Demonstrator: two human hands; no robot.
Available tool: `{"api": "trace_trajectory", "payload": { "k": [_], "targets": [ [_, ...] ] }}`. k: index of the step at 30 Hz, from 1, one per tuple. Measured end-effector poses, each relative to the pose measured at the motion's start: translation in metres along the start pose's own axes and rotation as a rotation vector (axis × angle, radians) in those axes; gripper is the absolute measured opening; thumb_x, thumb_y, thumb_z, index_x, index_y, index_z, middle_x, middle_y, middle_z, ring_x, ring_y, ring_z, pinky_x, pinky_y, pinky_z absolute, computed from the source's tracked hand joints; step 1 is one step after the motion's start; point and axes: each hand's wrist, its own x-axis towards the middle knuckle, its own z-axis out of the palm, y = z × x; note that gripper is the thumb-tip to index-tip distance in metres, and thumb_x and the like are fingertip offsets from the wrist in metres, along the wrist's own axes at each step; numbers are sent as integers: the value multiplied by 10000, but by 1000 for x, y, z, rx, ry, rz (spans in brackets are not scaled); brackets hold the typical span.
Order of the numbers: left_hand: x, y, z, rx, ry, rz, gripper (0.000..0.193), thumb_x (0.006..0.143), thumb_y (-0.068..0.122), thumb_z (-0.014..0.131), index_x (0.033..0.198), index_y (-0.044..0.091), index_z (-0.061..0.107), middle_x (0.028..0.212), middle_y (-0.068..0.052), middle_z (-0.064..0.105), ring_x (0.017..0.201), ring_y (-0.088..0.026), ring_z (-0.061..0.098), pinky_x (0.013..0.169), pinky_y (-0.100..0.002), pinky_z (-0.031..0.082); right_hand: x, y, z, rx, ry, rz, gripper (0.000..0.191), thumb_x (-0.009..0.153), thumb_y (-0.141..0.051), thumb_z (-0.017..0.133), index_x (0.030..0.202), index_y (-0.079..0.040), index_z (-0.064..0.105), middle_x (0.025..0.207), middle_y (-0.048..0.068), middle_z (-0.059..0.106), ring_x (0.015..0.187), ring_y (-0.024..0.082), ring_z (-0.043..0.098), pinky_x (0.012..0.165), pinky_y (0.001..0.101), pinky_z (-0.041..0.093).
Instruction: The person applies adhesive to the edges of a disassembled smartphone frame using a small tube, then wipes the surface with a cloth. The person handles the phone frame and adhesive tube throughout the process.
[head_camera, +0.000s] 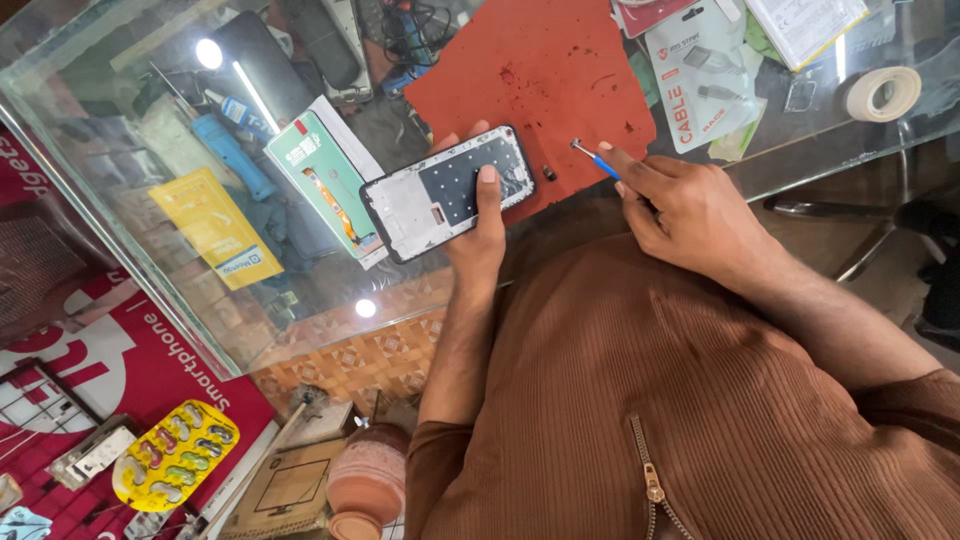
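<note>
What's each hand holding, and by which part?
Left hand holds the phone frame by its right end, thumb pressed on its face. Right hand holds the screwdriver by its blue handle, metal tip free.

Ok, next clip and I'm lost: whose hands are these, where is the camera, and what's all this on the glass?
There is no machine here. One camera sits on a person's head and looks down at their own two bare hands over a glass counter.

The left hand holds an opened phone frame at the counter's edge, thumb pressed on its inner face. The right hand pinches a small blue-handled screwdriver in its fingers, tip over a red work mat.

Also on the glass: a tiny dark part beside the phone, a green parts box, a packaged cable and a roll of tape. More tools show below the glass.
</note>
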Motion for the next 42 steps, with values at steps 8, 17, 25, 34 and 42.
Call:
{"api": "trace_trajectory", "payload": {
  "k": [8,17,25,34,42],
  "targets": [
    [0,-16,27,213,-49,197,448,1048,-2,550,1444,-40,344,1441,-226,560,1321,-296,594,1152,-374,515,15,-3,10,-4,47,-77,475,951,-60,636,1422,-2,609,766,142,617,599,334,619,551,443,507],
    [0,-14,34,184,-10,168,407,1038,-1,523,1402,-44,346,1410,-224,567,1298,-295,616,1115,-360,541,20,-1,30,-144,52,-168,537,908,-108,661,1420,35,584,817,151,648,617,322,645,541,426,531],
    [2,-12,27,445,-76,254,368,1054,7,523,1404,-35,418,1405,-169,607,1271,-265,591,1100,-326,503,38,4,40,-260,90,-197,544,913,-81,666,1439,37,593,785,121,618,564,268,617,485,383,503],
    [-2,-20,28,28,-58,81,417,1055,-8,524,1429,-34,340,1408,-217,601,1316,-270,613,1132,-345,511,31,6,34,-232,124,-182,545,916,-69,672,1447,26,591,802,112,603,604,259,619,504,376,507],
    [1,-21,27,66,-77,106,411,1045,-21,519,1413,-28,334,1413,-200,567,1290,-264,635,1089,-335,554,33,6,30,-252,100,-237,517,911,-106,687,1409,13,619,791,98,606,604,246,622,491,367,501]
  ]
}}
